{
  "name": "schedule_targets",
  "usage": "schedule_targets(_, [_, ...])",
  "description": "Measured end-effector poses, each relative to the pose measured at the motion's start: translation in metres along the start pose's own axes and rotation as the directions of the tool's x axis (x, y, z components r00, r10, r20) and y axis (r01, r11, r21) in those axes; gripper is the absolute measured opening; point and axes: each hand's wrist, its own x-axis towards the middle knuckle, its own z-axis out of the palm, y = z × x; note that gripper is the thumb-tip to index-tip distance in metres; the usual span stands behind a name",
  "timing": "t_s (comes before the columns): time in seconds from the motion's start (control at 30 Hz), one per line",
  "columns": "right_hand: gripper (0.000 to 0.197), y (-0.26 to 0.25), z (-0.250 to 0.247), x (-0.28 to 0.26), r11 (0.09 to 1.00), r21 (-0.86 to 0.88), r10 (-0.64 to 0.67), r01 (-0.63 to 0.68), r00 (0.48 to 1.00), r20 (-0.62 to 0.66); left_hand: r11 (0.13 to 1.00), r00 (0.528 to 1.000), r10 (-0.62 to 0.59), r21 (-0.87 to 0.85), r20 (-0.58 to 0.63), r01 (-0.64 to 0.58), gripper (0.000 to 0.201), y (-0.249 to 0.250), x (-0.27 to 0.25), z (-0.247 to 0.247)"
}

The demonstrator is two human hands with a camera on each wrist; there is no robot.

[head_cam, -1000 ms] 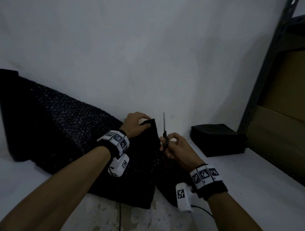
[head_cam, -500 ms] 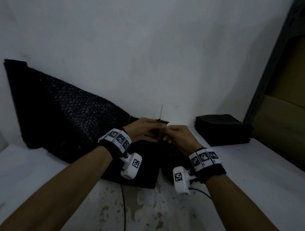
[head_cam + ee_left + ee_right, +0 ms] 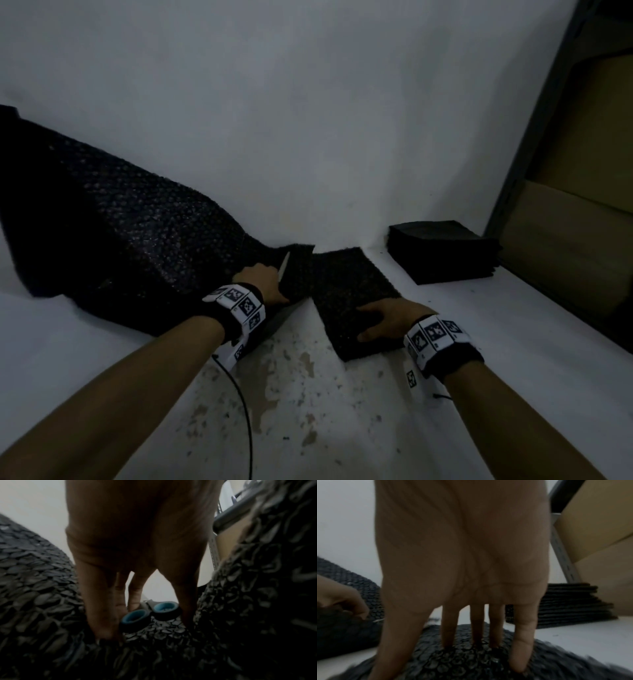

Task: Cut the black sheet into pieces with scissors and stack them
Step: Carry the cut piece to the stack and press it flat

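Our right hand (image 3: 387,318) lies flat, fingers straight and spread, pressing the cut piece (image 3: 346,294); nothing pinched, as the right wrist view confirms. Our left hand (image 3: 263,282) stands over the scissors (image 3: 150,613) on the black sheet (image 3: 113,236); the fingers reach down beside the blue-lined handle loops, but we cannot tell if they actually hold them. The blade (image 3: 283,267) pokes out past the left hand toward the back wall. Risks, as we judge them: with only a flat press, the piece may slide or fold when lifted and land skewed on the stack (image 3: 442,250); the scissors sit loose on the bumpy sheet and could slip off or snag it if the sheet gets tugged. The sheet is black and bubbly-textured like padded wrap, and big, draped from the back-left of the surface up against the wall. The cut piece is a rough rectangle lying flat near the surface's middle, just beside the sheet's cut edge, with the stack near the back-right corner.
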Motion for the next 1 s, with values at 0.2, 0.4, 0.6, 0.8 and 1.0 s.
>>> schedule_targets(0.2, [0.094,0.012,0.008,-0.014,0.999,-0.035,0.034,-0.037,0.995,-0.095,0.988,0.995,-0.099,0.124,0.009,0.097,0.041,0.006,0.003,0.008])
schedule_targets(0.4, [0.125,0.019,0.008,-0.014,0.998,-0.011,0.058,-0.058,0.997,-0.043,0.987,0.998,-0.034,0.158,0.059,0.024,0.058,0.005,-0.006,-0.002])
schedule_targets(0.6, [0.073,0.021,0.015,-0.013,0.998,-0.059,-0.042,0.036,0.994,-0.105,0.866,0.874,0.459,-0.141,-0.161,-0.48,0.033,0.04,-0.033,-0.012])
schedule_targets(0.8, [0.038,0.021,0.016,-0.019,0.994,-0.055,-0.101,0.091,0.972,-0.211,0.795,0.776,0.606,-0.124,0.174,-0.593,0.051,0.082,-0.051,0.01])
schedule_targets(1.0, [0.053,0.034,0.003,-0.038,0.991,0.09,-0.087,0.098,0.989,-0.118,0.808,0.831,0.556,-0.226,-0.01,-0.543,0.031,0.074,-0.04,0.015])
